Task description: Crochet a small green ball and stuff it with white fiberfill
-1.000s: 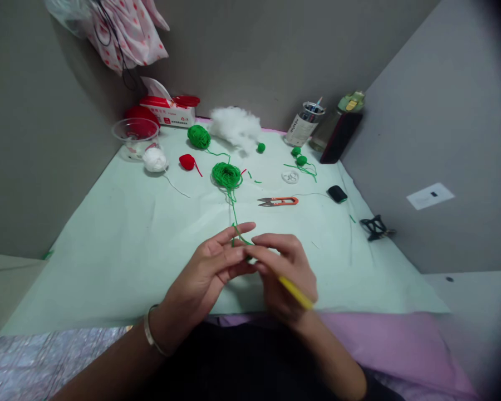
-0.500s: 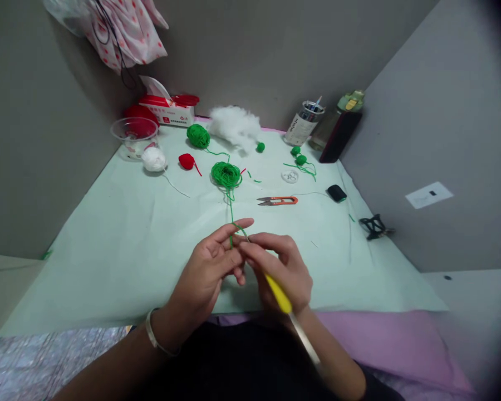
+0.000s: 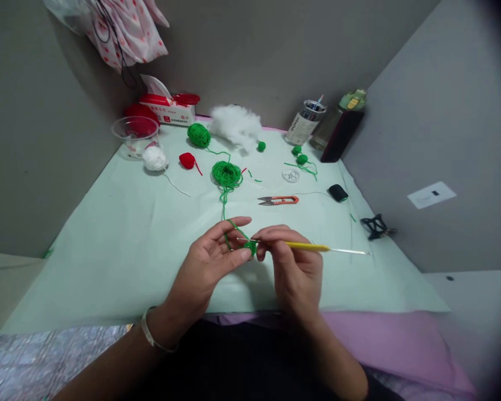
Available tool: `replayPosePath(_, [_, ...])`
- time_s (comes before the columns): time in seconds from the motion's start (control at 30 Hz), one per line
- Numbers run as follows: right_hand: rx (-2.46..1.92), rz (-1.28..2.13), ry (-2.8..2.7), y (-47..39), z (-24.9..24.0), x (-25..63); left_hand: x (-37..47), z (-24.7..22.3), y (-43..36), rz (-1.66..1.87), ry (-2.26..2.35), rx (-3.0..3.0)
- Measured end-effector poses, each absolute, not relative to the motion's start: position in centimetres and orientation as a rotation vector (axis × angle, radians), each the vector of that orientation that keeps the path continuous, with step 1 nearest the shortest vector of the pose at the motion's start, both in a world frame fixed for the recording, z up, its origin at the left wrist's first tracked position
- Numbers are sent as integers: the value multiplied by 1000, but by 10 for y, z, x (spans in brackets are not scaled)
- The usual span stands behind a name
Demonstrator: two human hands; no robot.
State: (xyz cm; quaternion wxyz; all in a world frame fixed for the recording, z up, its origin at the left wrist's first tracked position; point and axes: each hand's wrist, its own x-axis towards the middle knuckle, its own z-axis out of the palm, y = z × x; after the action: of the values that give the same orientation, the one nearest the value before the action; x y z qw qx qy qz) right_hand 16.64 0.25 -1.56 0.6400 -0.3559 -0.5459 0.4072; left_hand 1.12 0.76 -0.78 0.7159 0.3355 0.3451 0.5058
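Between the thumb and fingers of my left hand (image 3: 211,259) is a small green crochet piece (image 3: 251,247). Green yarn runs over its raised index finger and back to a loose green yarn coil (image 3: 226,175) on the table. My right hand (image 3: 298,264) is closed around the yellow handle of a crochet hook (image 3: 309,246), which lies nearly level. The hook's thin metal tip reaches left to the green piece, under the yarn; whether it passes through a stitch I cannot tell. Its other metal end points right.
Orange thread snips (image 3: 279,200) lie beyond my hands. Farther back are a green yarn ball (image 3: 199,135), a red piece (image 3: 187,161), white stuffing (image 3: 236,127), a white yarn ball (image 3: 155,159) and a pen can (image 3: 305,123). A black clip (image 3: 377,226) sits at the right edge.
The hook has swung from steeply slanted to almost level, and my right hand has turned with it. The green piece now shows between my hands. The yarn has shifted slightly left.
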Motion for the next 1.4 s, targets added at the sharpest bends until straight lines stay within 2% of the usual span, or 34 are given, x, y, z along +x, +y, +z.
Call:
replayPosePath(0.13, [-777, 1121, -1119, 4, -15, 170, 8, -7, 8, 1136, 782, 806])
replayPosePath(0.3, [-730, 1164, -1132, 5, -10, 173, 6, -5, 8, 1122, 803, 843])
replayPosePath(0.6, [-788, 792, -1416, -6, -9, 173, 4, -1, 9, 1136, 891, 953])
replayPosePath(0.97, [-772, 633, -1591, -3, -7, 176, 6, 4, 10, 1178, 967, 1021])
replayPosePath(1.2, [-859, 176, -1867, -6, -10, 174, 9, 4, 10, 1226, 997, 988])
replayPosePath(1.4, [-787, 421, -1719, -1, -8, 176, 7, 2, 10, 1221, 1019, 1019])
